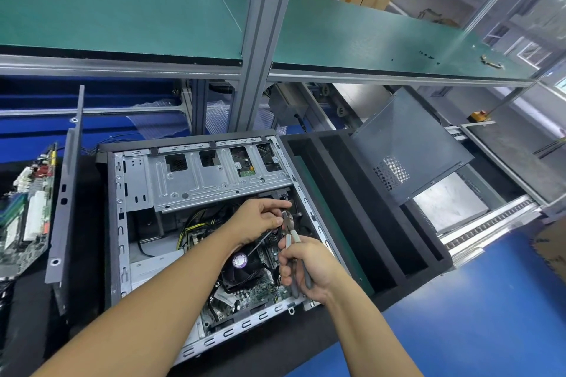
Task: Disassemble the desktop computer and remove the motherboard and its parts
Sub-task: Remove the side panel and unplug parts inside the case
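An open black-framed desktop computer case with grey sheet-metal inner walls (196,223) is seen lying on its side in the lower centre of the frame, on a blue bench (477,300). Inside it, in the lower middle of the frame, the green motherboard (254,297) is still seated, with a round black cooler fan bearing a purple centre sticker (240,266) on top of it and yellow-and-black cables (196,228) to its upper left.

The left hand (260,217) is closed on a thin dark cable (260,243) at centre frame, pinched between thumb and fingers. The right hand (309,266), just below and right of it, is wrapped around the grey handles of a pair of metal cutting pliers (291,232), whose tip is held up against the left hand's fingers (whether the tip actually bites the cable cannot be told).

A second, removed circuit board (27,211) is seen standing on edge at the left margin, beside a grey side panel (66,193). Black foam trays (361,202) are placed right of the case.
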`<state>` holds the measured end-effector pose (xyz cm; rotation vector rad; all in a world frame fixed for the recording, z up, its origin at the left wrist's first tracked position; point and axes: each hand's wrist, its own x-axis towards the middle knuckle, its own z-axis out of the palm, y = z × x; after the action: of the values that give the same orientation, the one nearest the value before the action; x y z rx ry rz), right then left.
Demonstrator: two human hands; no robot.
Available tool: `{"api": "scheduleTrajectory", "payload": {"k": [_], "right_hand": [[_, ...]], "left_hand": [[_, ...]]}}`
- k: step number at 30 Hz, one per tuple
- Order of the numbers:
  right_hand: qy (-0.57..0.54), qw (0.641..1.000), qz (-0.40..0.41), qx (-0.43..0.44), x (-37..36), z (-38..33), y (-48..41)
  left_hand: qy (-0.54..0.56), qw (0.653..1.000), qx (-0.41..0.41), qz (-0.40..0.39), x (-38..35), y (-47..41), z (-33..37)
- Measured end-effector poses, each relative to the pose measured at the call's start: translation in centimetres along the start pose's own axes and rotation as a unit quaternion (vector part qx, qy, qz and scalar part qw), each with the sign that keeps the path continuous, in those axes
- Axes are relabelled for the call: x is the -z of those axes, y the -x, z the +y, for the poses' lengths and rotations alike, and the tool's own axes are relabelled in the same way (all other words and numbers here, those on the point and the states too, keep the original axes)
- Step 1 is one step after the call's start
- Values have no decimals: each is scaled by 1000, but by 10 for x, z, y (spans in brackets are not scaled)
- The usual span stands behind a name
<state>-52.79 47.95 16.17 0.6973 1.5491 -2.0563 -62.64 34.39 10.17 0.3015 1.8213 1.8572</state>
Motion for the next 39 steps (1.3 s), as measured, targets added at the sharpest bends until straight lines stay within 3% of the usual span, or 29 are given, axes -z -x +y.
{"api": "scheduleTrajectory", "payload": {"k": [8,13,16,26,33,39], "right_hand": [[99,991,68,59,-8,11,-1],[-63,998,-30,4,2,0,8],[-102,993,-57,2,4,-1,9],[100,986,59,116,-12,13,-3],[-74,996,-38,44,-5,2,6],[-114,987,-111,-18,2,-11,13]], "left_hand": [[24,1000,1,-1,1,-1,-1],[35,999,-1,4,1,-3,-2],[19,999,-9,27,-1,-6,-3],[92,994,-23,45,-5,-3,7],[112,992,-11,49,-8,-3,6],[114,993,5,32,-7,-2,2]]}}
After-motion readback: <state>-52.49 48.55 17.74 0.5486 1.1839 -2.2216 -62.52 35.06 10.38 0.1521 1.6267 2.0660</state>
